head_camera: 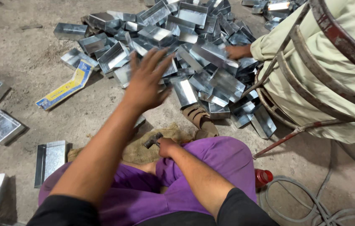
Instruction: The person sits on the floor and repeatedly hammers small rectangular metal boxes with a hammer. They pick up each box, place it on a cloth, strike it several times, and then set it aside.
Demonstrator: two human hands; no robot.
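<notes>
My left hand (147, 79) is stretched out over the near edge of a heap of shiny sheet-metal boxes (194, 50), fingers spread and holding nothing. It hovers just above the boxes; whether it touches one I cannot tell. My right hand (167, 147) rests low by my knee, closed around the handle of a small hammer (152, 140) whose head lies on a piece of burlap (144, 150). My legs in purple trousers (211, 167) fill the lower middle.
Another person in pale clothes sits at the right in a rusty metal-frame chair (311, 83), with a hand (237, 52) on the heap. Flat metal pieces (50, 159) lie on the dusty floor at left, beside a yellow-blue cardboard strip (66, 86). Hoses (324, 201) and a red bottle (263, 176) lie at lower right.
</notes>
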